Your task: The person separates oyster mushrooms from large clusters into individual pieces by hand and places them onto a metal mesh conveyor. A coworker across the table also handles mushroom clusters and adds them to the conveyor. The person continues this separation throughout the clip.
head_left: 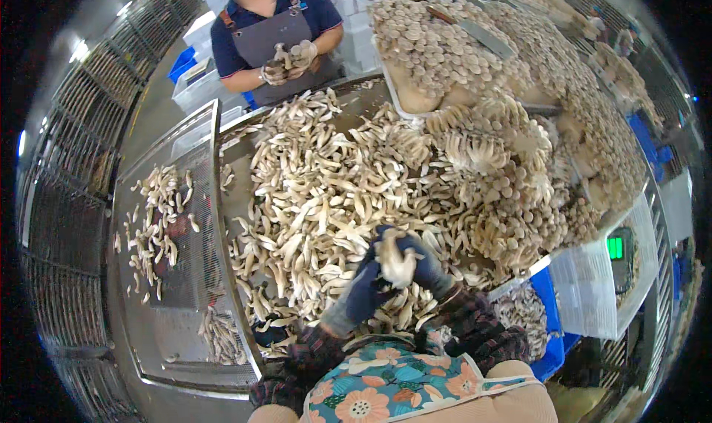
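Gloved hands (397, 271) grip a pale, knobbly mushroom clump (395, 263); loose stems (319, 200) beneath.

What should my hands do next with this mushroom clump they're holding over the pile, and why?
Probably pull the mushroom clump apart into single stems and let them fall on the loose mushroom pile. Both gloved hands, left hand and right hand, grip it together right above that pile, which holds separated stems.

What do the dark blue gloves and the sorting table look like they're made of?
The gloves, left hand and right hand, look like knitted fabric: matte, soft folds, though blurred. The sorting table seems bare metal: grey, dull sheen, thin raised rim. The mushroom held between them looks pale and fleshy.
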The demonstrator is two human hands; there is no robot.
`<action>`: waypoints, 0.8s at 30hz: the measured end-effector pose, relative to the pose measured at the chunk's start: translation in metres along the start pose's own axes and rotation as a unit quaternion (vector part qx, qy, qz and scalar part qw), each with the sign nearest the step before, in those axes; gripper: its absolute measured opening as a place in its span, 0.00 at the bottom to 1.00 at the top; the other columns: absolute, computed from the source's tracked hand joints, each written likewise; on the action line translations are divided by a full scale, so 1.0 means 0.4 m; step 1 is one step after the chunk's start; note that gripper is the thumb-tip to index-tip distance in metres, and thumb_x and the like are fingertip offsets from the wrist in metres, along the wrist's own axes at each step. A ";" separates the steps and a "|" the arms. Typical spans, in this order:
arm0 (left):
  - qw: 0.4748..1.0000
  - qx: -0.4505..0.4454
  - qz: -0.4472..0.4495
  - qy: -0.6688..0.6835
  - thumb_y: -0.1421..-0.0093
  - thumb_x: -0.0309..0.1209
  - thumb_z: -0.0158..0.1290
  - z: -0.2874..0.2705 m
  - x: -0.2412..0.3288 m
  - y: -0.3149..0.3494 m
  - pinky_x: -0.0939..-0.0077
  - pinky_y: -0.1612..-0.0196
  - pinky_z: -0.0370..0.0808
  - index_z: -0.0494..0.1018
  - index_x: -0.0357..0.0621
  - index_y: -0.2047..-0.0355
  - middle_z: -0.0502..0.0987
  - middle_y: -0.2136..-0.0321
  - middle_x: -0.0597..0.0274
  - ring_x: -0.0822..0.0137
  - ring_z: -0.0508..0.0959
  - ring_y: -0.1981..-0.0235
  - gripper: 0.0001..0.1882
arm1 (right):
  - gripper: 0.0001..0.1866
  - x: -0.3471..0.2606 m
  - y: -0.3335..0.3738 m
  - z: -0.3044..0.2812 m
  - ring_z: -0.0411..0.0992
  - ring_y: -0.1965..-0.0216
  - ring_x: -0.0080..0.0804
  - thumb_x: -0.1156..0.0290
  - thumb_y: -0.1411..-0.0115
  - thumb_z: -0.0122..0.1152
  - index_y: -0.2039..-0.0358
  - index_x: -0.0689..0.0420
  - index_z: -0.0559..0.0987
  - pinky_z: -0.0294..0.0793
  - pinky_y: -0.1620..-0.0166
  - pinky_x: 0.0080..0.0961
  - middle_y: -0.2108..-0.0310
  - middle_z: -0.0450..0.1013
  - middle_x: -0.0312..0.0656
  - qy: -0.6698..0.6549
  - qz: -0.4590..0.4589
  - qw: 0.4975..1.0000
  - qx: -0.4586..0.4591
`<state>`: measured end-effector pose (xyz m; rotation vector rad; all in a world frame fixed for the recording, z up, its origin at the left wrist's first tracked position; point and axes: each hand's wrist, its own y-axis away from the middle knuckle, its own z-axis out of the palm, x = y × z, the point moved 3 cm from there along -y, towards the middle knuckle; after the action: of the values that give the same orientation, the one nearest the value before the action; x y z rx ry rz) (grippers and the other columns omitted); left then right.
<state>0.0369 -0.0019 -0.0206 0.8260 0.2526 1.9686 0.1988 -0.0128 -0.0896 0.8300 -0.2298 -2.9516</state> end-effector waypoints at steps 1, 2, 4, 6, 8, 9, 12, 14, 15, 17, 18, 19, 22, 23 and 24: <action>0.995 -0.061 -0.031 0.076 0.35 0.39 0.47 -0.017 -0.025 -0.040 0.65 0.51 0.74 0.64 0.46 0.46 0.73 0.55 0.57 0.65 0.74 0.53 0.20 | 0.24 -0.005 -0.009 0.052 0.69 0.52 0.35 0.65 0.40 0.54 0.46 0.61 0.67 0.66 0.48 0.27 0.51 0.69 0.44 0.423 -0.092 0.901 -0.009; 0.997 -0.061 0.026 -0.029 0.35 0.39 0.47 -0.037 -0.017 -0.054 0.64 0.50 0.74 0.64 0.44 0.47 0.73 0.55 0.57 0.63 0.74 0.53 0.20 | 0.25 -0.044 -0.008 0.174 0.68 0.51 0.35 0.65 0.41 0.55 0.45 0.61 0.66 0.65 0.47 0.29 0.50 0.69 0.44 0.760 -0.170 0.624 0.070; 0.959 -0.029 0.141 -0.244 0.35 0.38 0.47 -0.070 0.005 -0.069 0.63 0.47 0.73 0.65 0.41 0.49 0.74 0.55 0.57 0.59 0.76 0.54 0.19 | 0.24 -0.115 0.009 0.261 0.69 0.57 0.28 0.66 0.41 0.58 0.45 0.59 0.68 0.68 0.54 0.24 0.55 0.71 0.44 0.632 -0.228 0.720 0.178; 0.985 -0.028 0.112 0.125 0.35 0.36 0.47 -0.045 0.027 -0.074 0.63 0.49 0.74 0.61 0.37 0.46 0.71 0.49 0.52 0.55 0.74 0.51 0.21 | 0.22 -0.115 0.013 0.219 0.71 0.63 0.27 0.66 0.42 0.60 0.48 0.57 0.69 0.71 0.60 0.22 0.61 0.73 0.43 0.306 -0.319 0.866 0.234; 0.975 0.057 0.213 0.040 0.36 0.31 0.48 -0.048 0.044 -0.069 0.65 0.57 0.77 0.62 0.48 0.46 0.74 0.59 0.55 0.58 0.76 0.57 0.18 | 0.24 -0.073 0.045 0.246 0.73 0.66 0.38 0.65 0.48 0.65 0.52 0.60 0.71 0.72 0.61 0.30 0.63 0.73 0.47 0.514 -0.233 0.806 0.180; 0.964 0.070 0.257 0.015 0.36 0.29 0.49 -0.053 0.038 -0.064 0.66 0.60 0.78 0.63 0.51 0.47 0.75 0.62 0.56 0.60 0.76 0.59 0.17 | 0.24 -0.044 0.057 0.277 0.73 0.66 0.43 0.65 0.50 0.66 0.54 0.60 0.71 0.72 0.60 0.33 0.65 0.73 0.48 0.634 -0.187 0.740 0.126; 0.865 0.205 0.326 -0.322 0.41 0.22 0.51 -0.195 0.047 -0.062 0.57 0.51 0.67 0.57 0.51 0.43 0.74 0.60 0.56 0.59 0.76 0.59 0.26 | 0.14 -0.007 0.090 0.283 0.70 0.71 0.33 0.68 0.47 0.63 0.64 0.61 0.72 0.70 0.67 0.27 0.70 0.71 0.45 0.580 -0.350 0.735 0.014; 0.653 0.161 0.435 -0.598 0.42 0.20 0.49 -0.142 0.064 -0.013 0.49 0.42 0.51 0.54 0.44 0.40 0.74 0.56 0.51 0.52 0.75 0.58 0.30 | 0.10 0.015 0.076 0.270 0.70 0.72 0.29 0.70 0.46 0.61 0.66 0.61 0.72 0.69 0.70 0.24 0.71 0.71 0.43 0.465 -0.302 0.829 0.069; 0.515 0.169 0.497 -0.678 0.42 0.20 0.48 -0.121 0.066 0.031 0.45 0.37 0.43 0.53 0.41 0.38 0.73 0.54 0.49 0.48 0.74 0.57 0.32 | 0.10 0.039 0.065 0.279 0.70 0.71 0.27 0.71 0.45 0.60 0.65 0.61 0.72 0.69 0.70 0.23 0.71 0.71 0.42 0.361 -0.184 0.902 0.148; 0.685 0.196 0.382 -0.588 0.40 0.32 0.48 -0.239 0.044 -0.035 0.55 0.48 0.58 0.57 0.39 0.43 0.74 0.58 0.50 0.53 0.76 0.62 0.25 | 0.08 0.078 -0.007 0.247 0.67 0.74 0.17 0.73 0.43 0.58 0.63 0.61 0.72 0.68 0.71 0.16 0.73 0.70 0.34 0.416 -0.173 0.882 0.141; 0.834 0.206 0.329 -0.393 0.40 0.38 0.49 -0.230 0.061 -0.041 0.60 0.55 0.64 0.59 0.38 0.47 0.74 0.60 0.51 0.55 0.76 0.64 0.25 | 0.11 0.083 0.005 0.254 0.71 0.72 0.23 0.71 0.45 0.60 0.62 0.60 0.72 0.70 0.68 0.21 0.73 0.72 0.37 0.417 -0.174 0.884 0.121; 0.901 0.220 0.278 -0.251 0.39 0.45 0.49 -0.236 0.068 -0.037 0.66 0.63 0.70 0.62 0.37 0.50 0.73 0.61 0.52 0.58 0.77 0.67 0.26 | 0.14 0.086 0.024 0.266 0.74 0.71 0.30 0.69 0.46 0.62 0.61 0.60 0.73 0.73 0.65 0.26 0.73 0.73 0.41 0.418 -0.176 0.885 0.102; 0.825 0.202 0.346 -0.399 0.38 0.50 0.48 -0.298 0.069 -0.033 0.71 0.64 0.74 0.65 0.36 0.54 0.73 0.63 0.55 0.62 0.75 0.66 0.27 | 0.13 0.065 0.039 0.341 0.74 0.70 0.29 0.67 0.45 0.62 0.65 0.61 0.74 0.73 0.65 0.26 0.71 0.74 0.41 0.430 -0.235 0.857 0.157; 0.872 0.198 0.302 -0.331 0.37 0.52 0.45 -0.294 0.066 -0.037 0.72 0.66 0.75 0.65 0.40 0.51 0.72 0.62 0.58 0.65 0.75 0.66 0.27 | 0.13 0.062 0.011 0.333 0.74 0.70 0.29 0.66 0.45 0.63 0.65 0.61 0.74 0.73 0.65 0.26 0.71 0.74 0.42 0.487 -0.246 0.811 0.211; 0.910 0.197 0.262 -0.254 0.36 0.54 0.42 -0.286 0.073 -0.048 0.73 0.68 0.75 0.65 0.44 0.48 0.72 0.61 0.62 0.67 0.75 0.65 0.27 | 0.15 0.069 -0.009 0.328 0.74 0.69 0.31 0.64 0.46 0.65 0.65 0.60 0.74 0.72 0.65 0.27 0.71 0.74 0.43 0.471 -0.200 0.834 0.205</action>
<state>-0.0327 0.0504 -0.1028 1.7861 0.1237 2.1216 0.1067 0.0045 0.0063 2.4984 -0.6764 -2.3747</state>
